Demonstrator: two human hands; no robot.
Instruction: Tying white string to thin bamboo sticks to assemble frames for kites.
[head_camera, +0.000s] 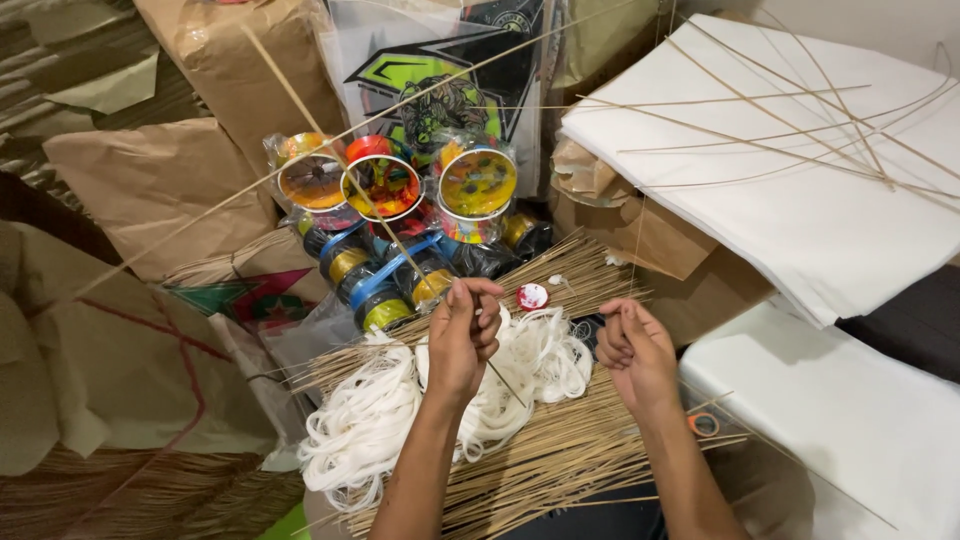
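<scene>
My left hand (462, 338) is closed around a long thin bamboo stick (330, 148) that slants up to the upper left. My right hand (632, 350) is beside it with fingers curled, pinching what looks like a fine thread; I cannot make the thread out clearly. Both hands hover over a heap of white cord (380, 410) and a thick bundle of thin bamboo sticks (560, 460). A small red-and-white round cap (532, 296) lies just beyond my hands.
Several colourful string spools (478, 182) in plastic wrap stand behind the hands. A stack of white paper (820, 200) with loose sticks on it lies at right. Brown paper parcels (150, 180) fill the left. A printed bag (430, 70) stands at the back. Orange-handled scissors (705, 422) sit near my right forearm.
</scene>
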